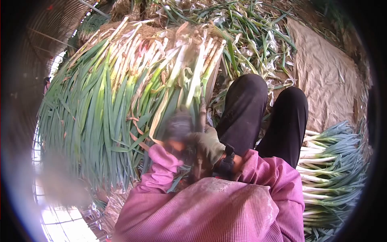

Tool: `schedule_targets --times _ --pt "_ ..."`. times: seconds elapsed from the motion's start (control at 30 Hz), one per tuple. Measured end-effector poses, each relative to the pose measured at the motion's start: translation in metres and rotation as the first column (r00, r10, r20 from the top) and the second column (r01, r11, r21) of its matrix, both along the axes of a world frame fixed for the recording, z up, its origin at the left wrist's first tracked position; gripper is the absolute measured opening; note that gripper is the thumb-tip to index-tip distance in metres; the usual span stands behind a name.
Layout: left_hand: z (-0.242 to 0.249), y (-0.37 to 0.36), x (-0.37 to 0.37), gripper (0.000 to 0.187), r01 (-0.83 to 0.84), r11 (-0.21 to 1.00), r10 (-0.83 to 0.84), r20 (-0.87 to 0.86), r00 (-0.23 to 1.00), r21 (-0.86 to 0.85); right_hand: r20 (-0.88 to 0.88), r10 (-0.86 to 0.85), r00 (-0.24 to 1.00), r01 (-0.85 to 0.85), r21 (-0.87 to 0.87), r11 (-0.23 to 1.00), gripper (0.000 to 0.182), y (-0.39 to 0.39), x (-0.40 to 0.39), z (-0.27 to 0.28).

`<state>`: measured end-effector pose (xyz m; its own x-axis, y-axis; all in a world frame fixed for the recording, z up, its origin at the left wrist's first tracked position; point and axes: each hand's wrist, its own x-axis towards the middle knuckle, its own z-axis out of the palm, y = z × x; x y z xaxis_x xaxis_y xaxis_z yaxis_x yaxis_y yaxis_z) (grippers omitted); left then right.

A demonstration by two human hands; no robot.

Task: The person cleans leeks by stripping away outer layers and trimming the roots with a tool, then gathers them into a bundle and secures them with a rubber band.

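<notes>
My left hand [178,126], in a dark glove, is smeared by motion over the lower leaves of the green onions, so its fingers cannot be made out. My right hand [210,146], in a grey-green glove with a black band at the wrist, is closed around a thin brown stick-like tool [202,117] that stands nearly upright in view. Just above both hands lie unpeeled green onions [109,76], roots at the top and long leaves hanging down to the left. One pale stalk [195,76] reaches down close to my left hand.
Cleaned green onions [322,173] lie stacked at the right. Peeled leaves and skins [258,36] cover the ground at the top. A brown sheet [326,76] lies at the upper right. My bent knees [246,109] are beside the pile.
</notes>
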<state>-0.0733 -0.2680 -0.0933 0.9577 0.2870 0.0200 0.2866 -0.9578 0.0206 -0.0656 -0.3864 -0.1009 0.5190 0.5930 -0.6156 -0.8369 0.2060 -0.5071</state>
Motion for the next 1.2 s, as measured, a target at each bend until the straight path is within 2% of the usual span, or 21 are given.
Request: schedule_targets --times 0.1,0.2,0.23,0.33,0.37,0.43,0.5,0.53,0.57,0.63,0.67,0.73,0.8,0.83,0.9,0.97,1.07,1.1,1.17,1.2 --pt "-0.046 0.025 -0.017 0.047 0.026 0.988 -0.011 -0.098 0.995 0.153 0.171 0.143 0.975 -0.121 -0.133 0.984 0.034 0.002 -0.002 -0.004" --pt "-0.017 0.004 -0.023 0.037 -0.089 0.978 0.122 -0.174 0.977 0.187 0.065 0.027 0.998 -0.026 -0.019 0.999 0.033 -0.008 0.014 0.036" --pt "-0.027 0.008 -0.036 0.030 -0.021 0.996 0.015 0.069 0.998 0.088 0.031 0.090 0.996 -0.090 0.001 0.996 0.035 0.001 0.018 0.014" --pt "-0.035 0.012 -0.076 0.019 0.198 0.980 -0.196 0.065 0.978 -0.028 0.090 0.059 0.994 -0.060 0.007 0.998 0.036 0.006 0.014 -0.008" --pt "-0.028 0.005 -0.082 0.013 0.084 0.992 -0.085 -0.009 0.996 -0.093 0.145 0.084 0.986 -0.073 -0.081 0.994 0.036 0.005 0.009 -0.004" --pt "-0.040 0.012 -0.087 0.013 0.058 0.996 -0.061 -0.037 0.997 -0.074 0.179 0.073 0.981 -0.068 -0.037 0.997 0.037 0.004 0.009 0.000" --pt "-0.062 0.027 -0.102 0.015 0.038 0.928 -0.007 0.084 0.996 -0.370 0.208 0.075 0.975 -0.071 -0.029 0.997 0.037 0.002 0.005 0.002" --pt "-0.069 0.027 -0.104 0.017 -0.032 0.776 0.156 0.143 0.977 -0.630 0.225 0.080 0.971 -0.073 -0.038 0.997 0.037 0.003 0.005 0.004" --pt "-0.077 0.026 -0.105 0.018 -0.053 0.549 0.323 0.153 0.934 -0.834 0.243 0.081 0.967 -0.072 -0.044 0.996 0.037 0.004 0.005 0.007" --pt "-0.081 0.032 -0.104 0.022 -0.031 0.185 0.473 0.061 0.879 -0.982 0.215 0.067 0.974 -0.068 -0.003 0.998 0.036 0.006 0.010 0.010" --pt "-0.084 0.044 -0.111 0.023 -0.041 0.095 0.466 0.008 0.885 -0.995 0.199 0.061 0.978 -0.065 0.015 0.998 0.036 0.007 0.014 0.012" --pt "-0.083 0.053 -0.117 0.025 -0.066 -0.001 0.438 -0.060 0.897 -0.998 0.112 0.071 0.991 -0.076 0.041 0.996 0.035 0.023 0.029 -0.011" --pt "-0.074 0.054 -0.116 0.028 -0.088 -0.005 0.404 -0.082 0.911 -0.996 0.046 0.090 0.995 -0.094 0.103 0.990 0.035 0.035 0.031 -0.038" --pt "-0.065 0.049 -0.111 0.030 -0.097 -0.157 0.436 -0.157 0.886 -0.983 0.025 0.103 0.994 -0.105 0.150 0.983 0.035 0.034 0.028 -0.043" --pt "-0.047 0.037 -0.099 0.034 -0.089 -0.448 0.459 -0.315 0.831 -0.890 0.104 0.146 0.984 -0.158 0.109 0.982 0.033 0.029 0.018 -0.044" --pt "-0.033 0.034 -0.091 0.032 -0.089 -0.458 0.464 -0.323 0.825 -0.884 0.284 0.241 0.928 -0.224 -0.089 0.970 0.029 0.010 0.007 -0.007" --pt "-0.044 0.034 -0.093 0.028 -0.034 -0.505 0.501 -0.325 0.802 -0.862 0.231 0.209 0.950 -0.228 0.055 0.972 0.036 0.017 0.008 -0.021" --pt "-0.047 0.033 -0.093 0.027 -0.008 -0.520 0.516 -0.321 0.794 -0.854 0.250 0.231 0.941 -0.243 0.021 0.970 0.035 0.017 0.010 -0.017" --pt "-0.048 0.028 -0.096 0.026 0.017 -0.633 0.524 -0.411 0.746 -0.774 0.281 0.268 0.922 -0.267 -0.041 0.963 0.033 0.016 0.015 -0.003" --pt "-0.048 0.026 -0.099 0.025 0.034 -0.685 0.520 -0.456 0.722 -0.727 0.256 0.246 0.935 -0.250 -0.016 0.968 0.031 0.018 0.017 -0.005"
